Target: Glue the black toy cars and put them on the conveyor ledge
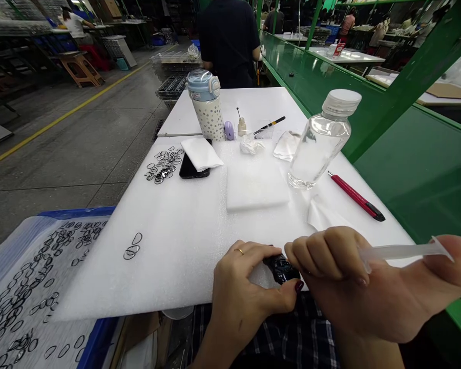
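Observation:
My left hand [246,287], with a ring on one finger, pinches a small glossy black part [281,268] at the near edge of the white foam sheet [176,241]. My right hand [369,287] grips a clear plastic syringe [403,251] whose plunger end sticks out to the right; its tip is hidden behind my fingers, right above the black part. Both hands touch over the part.
On the foam: a clear bottle [319,139], red utility knife [356,196], white foam block [255,185], phone [192,169], dotted tumbler [208,106], small vial [242,126], brush [269,126], black rings [163,165]. A blue tray [26,287] of rings sits left. A person [229,41] stands beyond.

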The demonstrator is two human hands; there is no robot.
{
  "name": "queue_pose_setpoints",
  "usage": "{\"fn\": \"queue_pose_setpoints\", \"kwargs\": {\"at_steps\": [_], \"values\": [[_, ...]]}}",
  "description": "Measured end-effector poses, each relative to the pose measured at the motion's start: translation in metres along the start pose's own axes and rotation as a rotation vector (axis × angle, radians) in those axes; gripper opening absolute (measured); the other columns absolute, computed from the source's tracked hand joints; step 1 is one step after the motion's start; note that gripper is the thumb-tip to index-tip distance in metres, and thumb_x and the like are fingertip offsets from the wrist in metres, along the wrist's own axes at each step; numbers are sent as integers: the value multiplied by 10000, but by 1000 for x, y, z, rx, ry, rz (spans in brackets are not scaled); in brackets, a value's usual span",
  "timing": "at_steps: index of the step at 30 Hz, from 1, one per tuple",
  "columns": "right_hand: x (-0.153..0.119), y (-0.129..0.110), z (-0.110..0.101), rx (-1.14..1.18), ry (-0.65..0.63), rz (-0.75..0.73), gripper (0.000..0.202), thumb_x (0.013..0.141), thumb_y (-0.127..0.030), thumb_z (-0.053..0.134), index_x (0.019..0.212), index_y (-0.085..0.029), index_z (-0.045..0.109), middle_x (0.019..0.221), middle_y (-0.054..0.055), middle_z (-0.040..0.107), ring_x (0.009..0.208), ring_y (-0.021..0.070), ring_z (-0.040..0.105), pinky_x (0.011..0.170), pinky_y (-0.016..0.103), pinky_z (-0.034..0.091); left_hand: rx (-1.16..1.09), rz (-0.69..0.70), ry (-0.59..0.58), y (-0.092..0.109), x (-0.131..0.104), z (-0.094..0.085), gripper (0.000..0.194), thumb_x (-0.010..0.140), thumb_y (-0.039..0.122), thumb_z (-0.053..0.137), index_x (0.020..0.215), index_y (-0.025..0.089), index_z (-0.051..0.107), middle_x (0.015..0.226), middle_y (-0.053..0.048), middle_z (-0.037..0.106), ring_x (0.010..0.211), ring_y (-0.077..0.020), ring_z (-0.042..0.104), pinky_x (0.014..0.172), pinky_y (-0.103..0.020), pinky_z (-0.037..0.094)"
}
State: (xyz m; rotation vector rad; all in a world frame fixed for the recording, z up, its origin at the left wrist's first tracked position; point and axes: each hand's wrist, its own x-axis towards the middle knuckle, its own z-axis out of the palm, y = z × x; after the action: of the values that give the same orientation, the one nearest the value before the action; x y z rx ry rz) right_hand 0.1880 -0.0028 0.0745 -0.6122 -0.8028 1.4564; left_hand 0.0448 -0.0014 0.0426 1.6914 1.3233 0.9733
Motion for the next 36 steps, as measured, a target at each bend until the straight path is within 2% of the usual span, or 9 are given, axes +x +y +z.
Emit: {"fn": "queue_pose_setpoints", "kwargs": {"at_steps": [2,5,9,13,18,23,26,29,36], "values": [[2,-3,1,26,-7,74,626,730,-712,469,491,-191,219,433,-23,112,436,129,232,477,338,297,-11,1,2,1,0,0,259,510,181,774,763,218,732,781,-15,727,724,-219,604,667,-377,503],[4,-4,1,47,-45,101,597,677,-685,511,492,-189,236,440,-23,111,451,133,259,491,336,305,-27,-12,-8,2,1,-1,256,508,185,792,753,220,730,778,-10,725,723,-215,598,665,-368,494],[3,-2,0,27,-12,115,606,691,-708,497,505,-194,235,453,-23,123,459,140,273,498,344,314,-22,-16,-4,1,-1,0,268,504,179,794,758,224,725,777,-2,724,730,-217,592,651,-362,482],[1,-2,3,18,24,99,628,701,-716,508,494,-191,230,449,-25,115,447,136,261,481,342,314,-32,-1,1,0,-2,2,280,495,156,787,761,217,722,784,1,727,730,-211,587,658,-361,478],[-2,-4,6,-22,5,70,630,730,-717,493,472,-177,299,414,-8,157,454,139,280,504,336,308,-27,6,1,0,-1,1,265,500,157,785,749,216,717,790,2,728,729,-205,584,670,-359,477],[-4,-4,5,39,111,84,662,644,-654,648,513,-193,192,440,-16,112,475,169,331,524,367,345,-30,1,5,-1,-2,1,283,493,180,801,764,208,724,791,-12,724,747,-218,598,682,-376,487],[-8,-4,3,76,99,67,649,633,-606,691,523,-197,200,464,-9,155,498,181,356,542,395,377,-29,-3,11,-2,-1,1,297,492,179,799,780,209,731,794,-12,723,757,-222,605,688,-384,494],[-11,-3,2,78,122,68,633,646,-637,669,543,-197,225,493,-9,154,510,179,345,540,397,380,-27,-18,10,-2,0,1,306,491,177,795,790,205,736,795,-18,722,767,-230,611,694,-393,500],[2,-10,4,-374,-14,-45,486,790,-608,554,585,-201,386,546,28,283,597,198,397,548,355,330,-15,-14,-6,-1,-1,0,311,508,183,792,812,209,736,813,-26,722,789,-239,615,714,-402,503]]}}
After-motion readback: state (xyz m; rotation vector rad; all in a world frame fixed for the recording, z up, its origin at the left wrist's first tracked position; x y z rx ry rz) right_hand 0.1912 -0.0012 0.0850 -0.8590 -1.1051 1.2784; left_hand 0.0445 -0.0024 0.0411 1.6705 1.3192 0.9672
